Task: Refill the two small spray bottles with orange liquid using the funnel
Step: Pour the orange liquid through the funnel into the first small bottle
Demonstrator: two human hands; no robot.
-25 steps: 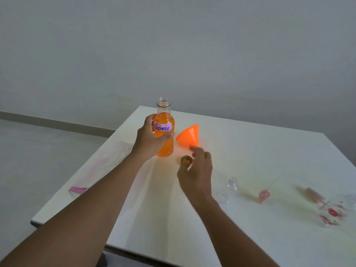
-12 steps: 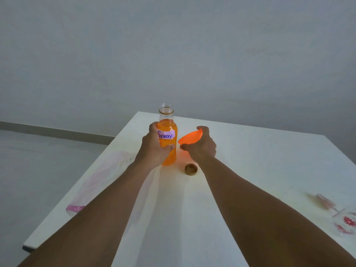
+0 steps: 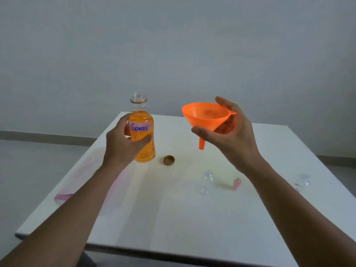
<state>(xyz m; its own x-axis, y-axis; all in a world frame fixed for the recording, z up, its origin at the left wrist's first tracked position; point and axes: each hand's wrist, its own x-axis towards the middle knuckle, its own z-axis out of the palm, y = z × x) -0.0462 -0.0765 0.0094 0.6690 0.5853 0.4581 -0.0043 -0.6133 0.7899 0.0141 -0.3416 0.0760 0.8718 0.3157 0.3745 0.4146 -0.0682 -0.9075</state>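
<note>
At the far left edge of the white table (image 3: 173,218) lies a flat, pale pink transparent pouch (image 3: 82,182) with a darker pink strip at its near end. Next comes the left hand (image 3: 123,145), its fingers and thumb wrapped around the middle of an uncapped clear bottle (image 3: 143,149) that stands upright on the table, filled most of the way with orange liquid and bearing a pink label hand-lettered "Spray". Just to the right of the bottle's base a brown cap (image 3: 169,160) rests on the tabletop with its open side up, apart from the bottle. Further right, the right hand (image 3: 231,139) holds the orange funnel (image 3: 207,117) in the air above the table, mouth up and spout pointing down; the thumb presses the near side of the cone and the fingers curl around the far side by the small tab on the rim. Below the funnel, nearer the camera, a small clear spray bottle (image 3: 205,182) sits blurred on the table, and whether it is upright or lying down cannot be told. Just right of it is a small pink piece (image 3: 236,183), partly behind the right forearm. Near the right edge sits another clear glassy object (image 3: 302,183), too blurred to identify with confidence.
</note>
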